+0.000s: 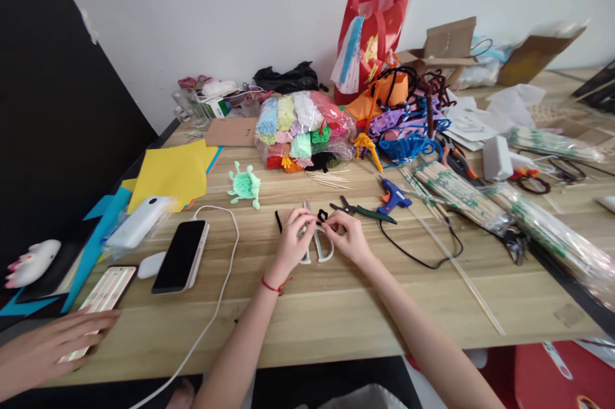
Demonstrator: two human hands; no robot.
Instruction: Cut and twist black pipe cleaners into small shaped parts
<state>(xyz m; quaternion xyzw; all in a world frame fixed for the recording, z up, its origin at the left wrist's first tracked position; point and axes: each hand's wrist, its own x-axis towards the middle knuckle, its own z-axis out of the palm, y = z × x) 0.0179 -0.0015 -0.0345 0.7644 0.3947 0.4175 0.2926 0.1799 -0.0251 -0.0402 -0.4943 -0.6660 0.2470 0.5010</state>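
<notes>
My left hand (295,241) and my right hand (348,236) meet over the middle of the table. Their fingertips pinch a small bent black pipe cleaner (323,214) between them. Beneath the hands lies a pair of scissors (318,245) with pale handles, partly covered by the fingers. A short black pipe cleaner piece (278,222) rests just left of my left hand. Beyond my right hand are dark-green-handled pliers (369,211) and a blue glue gun (394,196). A mint-green fuzzy figure (245,184) stands to the left.
Bagged pipe cleaner bundles (302,130) and a red bag (372,37) stand at the back. Packs of wooden sticks (461,194) lie right. A black phone (180,256) with a white cable (229,281) sits left. Another person's hand (62,342) touches a lit phone (106,293).
</notes>
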